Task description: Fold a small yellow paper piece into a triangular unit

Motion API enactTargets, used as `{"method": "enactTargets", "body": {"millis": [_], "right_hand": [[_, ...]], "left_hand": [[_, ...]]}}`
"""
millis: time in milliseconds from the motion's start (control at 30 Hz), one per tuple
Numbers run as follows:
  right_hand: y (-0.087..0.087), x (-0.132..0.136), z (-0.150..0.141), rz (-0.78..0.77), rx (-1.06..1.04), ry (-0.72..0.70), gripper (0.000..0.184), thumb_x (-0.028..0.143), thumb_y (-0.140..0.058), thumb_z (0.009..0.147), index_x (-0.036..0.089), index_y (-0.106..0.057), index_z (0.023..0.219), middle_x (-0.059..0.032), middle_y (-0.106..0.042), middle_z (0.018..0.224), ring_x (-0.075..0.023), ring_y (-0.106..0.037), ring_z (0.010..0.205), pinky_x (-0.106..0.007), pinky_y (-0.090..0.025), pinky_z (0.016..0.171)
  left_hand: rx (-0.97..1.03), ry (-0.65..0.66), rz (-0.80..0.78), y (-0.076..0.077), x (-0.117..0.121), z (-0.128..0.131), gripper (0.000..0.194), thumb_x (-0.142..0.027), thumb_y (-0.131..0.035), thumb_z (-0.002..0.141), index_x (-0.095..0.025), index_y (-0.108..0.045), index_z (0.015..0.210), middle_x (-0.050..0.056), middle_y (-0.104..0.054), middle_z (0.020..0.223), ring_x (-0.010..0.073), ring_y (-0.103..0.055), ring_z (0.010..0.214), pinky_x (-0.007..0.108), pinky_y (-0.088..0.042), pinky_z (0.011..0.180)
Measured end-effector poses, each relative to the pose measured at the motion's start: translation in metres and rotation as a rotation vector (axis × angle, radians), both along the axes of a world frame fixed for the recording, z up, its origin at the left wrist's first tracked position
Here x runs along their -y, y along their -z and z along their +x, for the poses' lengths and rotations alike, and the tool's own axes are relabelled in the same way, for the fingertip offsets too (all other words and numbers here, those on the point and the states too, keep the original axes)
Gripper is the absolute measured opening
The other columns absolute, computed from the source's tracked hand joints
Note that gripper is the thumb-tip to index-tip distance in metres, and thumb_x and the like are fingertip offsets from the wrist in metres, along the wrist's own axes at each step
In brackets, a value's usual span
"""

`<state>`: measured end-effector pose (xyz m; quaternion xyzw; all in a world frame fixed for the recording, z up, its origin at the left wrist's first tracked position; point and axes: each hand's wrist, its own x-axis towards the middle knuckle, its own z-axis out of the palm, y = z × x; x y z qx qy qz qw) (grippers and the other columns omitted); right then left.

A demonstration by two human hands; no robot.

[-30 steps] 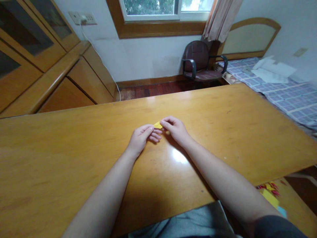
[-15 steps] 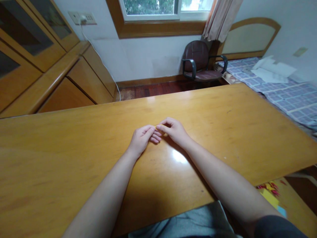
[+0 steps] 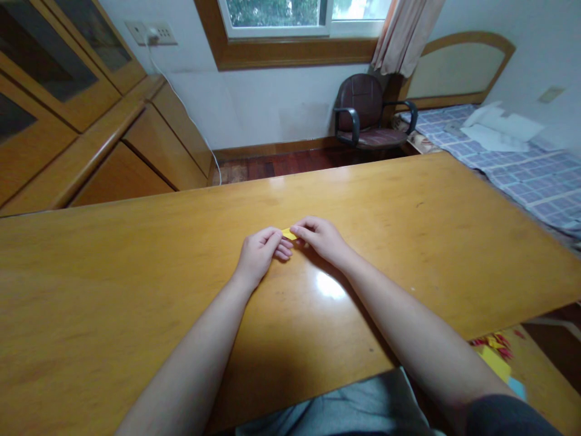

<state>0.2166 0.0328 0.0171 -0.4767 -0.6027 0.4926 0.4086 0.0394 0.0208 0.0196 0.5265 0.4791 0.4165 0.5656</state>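
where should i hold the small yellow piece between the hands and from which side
Probably by its two ends, one from the left, one from the right: the small yellow piece runs crosswise, the left hand and right hand pinching opposite ends, its middle showing.

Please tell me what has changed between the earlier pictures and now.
Since half a second ago, the left hand and right hand have drawn slightly apart sideways, so more of the yellow piece shows between them. Nothing was visibly taken or let go; both hands hold it. The wooden table and the chair stayed as they were.
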Motion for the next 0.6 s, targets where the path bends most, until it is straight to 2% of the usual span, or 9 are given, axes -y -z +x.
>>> {"method": "enactTargets", "body": {"millis": [233, 433, 600], "right_hand": [[-0.0018, 0.0005, -0.0002, -0.027, -0.089, 0.003, 0.025, 0.040, -0.066, 0.079, 0.015, -0.066, 0.077, 0.0006, -0.063, 0.065, -0.0124, -0.055, 0.061, -0.025, -0.042, 0.062], [0.0000, 0.0023, -0.0020, 0.029, -0.067, -0.020, 0.025, 0.040, -0.067, 0.080, 0.016, -0.066, 0.080, -0.0018, -0.066, 0.073, -0.0146, -0.060, 0.069, -0.027, -0.046, 0.068], [0.0017, 0.0010, -0.0012, 0.028, -0.062, -0.002, 0.025, 0.040, -0.067, 0.080, 0.016, -0.066, 0.080, -0.0015, -0.066, 0.071, -0.0142, -0.060, 0.067, -0.026, -0.046, 0.065]], "left_hand": [[-0.011, -0.029, 0.009, -0.0007, -0.0013, -0.0009, 0.031, -0.045, -0.062, 0.082, -0.013, -0.064, 0.080, 0.006, -0.072, 0.066, 0.0161, -0.067, 0.052, 0.027, -0.056, 0.050], [-0.055, -0.013, 0.029, 0.0008, -0.0019, -0.0009, 0.031, -0.045, -0.067, 0.081, -0.014, -0.065, 0.083, 0.004, -0.072, 0.065, 0.0146, -0.066, 0.051, 0.026, -0.056, 0.053], [-0.023, -0.040, 0.038, 0.0025, -0.0019, -0.0016, 0.033, -0.046, -0.068, 0.081, -0.014, -0.065, 0.083, 0.004, -0.071, 0.065, 0.0144, -0.066, 0.050, 0.025, -0.054, 0.052]]}}
